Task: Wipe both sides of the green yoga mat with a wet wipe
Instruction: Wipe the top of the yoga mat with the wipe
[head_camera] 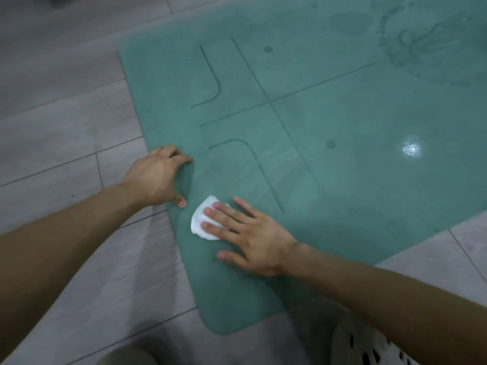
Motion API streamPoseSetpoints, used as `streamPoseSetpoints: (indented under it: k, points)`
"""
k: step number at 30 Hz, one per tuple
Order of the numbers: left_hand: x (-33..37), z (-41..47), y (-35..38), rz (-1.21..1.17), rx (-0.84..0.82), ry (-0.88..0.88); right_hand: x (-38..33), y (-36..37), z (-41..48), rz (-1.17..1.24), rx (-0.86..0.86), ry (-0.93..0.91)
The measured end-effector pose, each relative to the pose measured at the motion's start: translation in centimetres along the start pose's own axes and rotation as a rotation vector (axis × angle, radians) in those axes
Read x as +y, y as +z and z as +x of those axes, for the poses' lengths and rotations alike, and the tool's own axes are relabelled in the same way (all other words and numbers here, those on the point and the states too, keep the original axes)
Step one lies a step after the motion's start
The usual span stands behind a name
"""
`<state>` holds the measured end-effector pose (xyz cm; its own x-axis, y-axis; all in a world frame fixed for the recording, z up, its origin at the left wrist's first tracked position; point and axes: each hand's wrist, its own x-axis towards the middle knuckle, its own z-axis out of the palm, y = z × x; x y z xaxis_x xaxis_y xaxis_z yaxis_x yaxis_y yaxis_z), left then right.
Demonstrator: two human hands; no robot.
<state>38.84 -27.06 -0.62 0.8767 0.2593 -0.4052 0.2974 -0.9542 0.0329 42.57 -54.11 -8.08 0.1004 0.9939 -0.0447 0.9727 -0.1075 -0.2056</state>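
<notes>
Right hand [245,233] flat, fingers straight, pressing wipe [203,223] into mat [316,114], lower centre; left hand [158,177], fingers bent, pinning left edge, likely anti-slip.

I read the yoga mat [316,180] as a rubber-like sheet with a matt, finely grained finish. Grooved lines are pressed into it ahead of both hands. Well beyond the right hand [250,233], one small patch glints glossy. The wet wipe [201,222] under that hand's fingers looks like soft, white, non-woven cloth. The floor [66,114] beside the left hand [158,177] shows grey wood-grain planks, smooth with a low sheen.
</notes>
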Motion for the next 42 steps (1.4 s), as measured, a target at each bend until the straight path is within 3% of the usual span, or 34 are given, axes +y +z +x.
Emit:
streamPoseSetpoints:
  k: [2,5,7,9,12,13,16,18,20,22,23,24,27,28,29,30,33,34,35,36,39,40,41,42]
  points:
    - [-0.1,-0.1,0.2,-0.013,0.011,0.001,4.3,-1.2,0.7,-0.079,0.014,0.13]
    - [-0.2,-0.5,0.2,-0.036,0.02,0.004,12.9,-3.7,1.7,-0.09,0.031,0.627]
    - [-0.1,-0.5,0.1,-0.046,0.016,0.006,15.1,-4.8,2.4,-0.006,0.036,0.821]
    - [-0.2,-0.5,0.1,-0.056,0.014,0.007,12.0,-3.9,3.5,0.003,0.043,0.644]
    - [-1.0,-0.4,0.6,-0.053,0.049,-0.051,2.9,-1.4,3.8,0.047,-0.025,0.022]
    - [-1.4,-0.3,0.9,-0.041,0.063,-0.081,0.9,-0.7,3.7,0.036,-0.062,-0.098]
    - [-2.3,0.1,1.2,-0.068,0.013,-0.146,3.3,-1.4,4.9,-0.012,-0.037,-0.148]
    - [-2.5,0.2,1.2,-0.1,-0.027,-0.155,8.9,-2.5,6.5,-0.049,0.019,0.112]
    - [-2.6,0.2,1.1,-0.113,-0.042,-0.142,14.8,-4.6,7.7,-0.084,0.017,0.523]
    - [-2.8,0.3,0.9,-0.097,-0.03,-0.132,16.5,-5.6,8.8,-0.007,0.038,0.827]
    - [-3.0,0.3,0.8,-0.077,-0.024,-0.121,15.0,-5.4,9.8,0.03,0.044,0.814]
    - [-3.2,0.3,0.7,-0.046,-0.017,-0.103,12.5,-4.7,10.7,0.03,0.051,0.662]
    - [-4.1,0.5,-0.3,0.059,-0.036,-0.023,4.4,-2.1,11.5,0.0,-0.07,-0.012]
    - [-4.6,0.7,-1.0,0.087,-0.062,0.014,4.1,-2.2,11.7,-0.03,-0.099,-0.123]
    - [-5.1,0.9,-1.8,0.112,-0.1,0.053,5.6,-2.8,12.0,-0.044,-0.085,-0.122]
    - [-5.7,1.2,-2.7,0.144,-0.148,0.09,7.9,-3.3,12.2,-0.047,-0.043,0.014]
    - [-7.1,1.7,-5.2,0.259,-0.268,0.174,15.3,-5.3,11.3,-0.019,0.041,0.706]
    - [-7.4,1.7,-5.8,0.283,-0.281,0.182,15.8,-5.5,11.0,0.02,0.074,0.859]
    - [-7.6,1.6,-6.3,0.303,-0.283,0.183,14.7,-5.4,11.4,0.049,0.107,0.883]
    - [-7.8,1.5,-6.5,0.316,-0.278,0.182,12.5,-4.8,12.1,0.042,0.118,0.774]
    - [-8.5,2.0,-6.5,0.272,-0.232,0.149,4.8,-2.7,13.0,0.013,-0.02,0.093]
    - [-8.6,2.5,-6.3,0.232,-0.196,0.13,4.2,-2.5,13.0,-0.028,-0.055,-0.037]
    - [-8.7,3.0,-5.9,0.187,-0.158,0.111,5.1,-2.8,13.1,-0.05,-0.043,-0.057]
    - [-8.9,3.5,-5.4,0.143,-0.122,0.086,7.0,-3.1,13.1,-0.052,0.012,0.048]
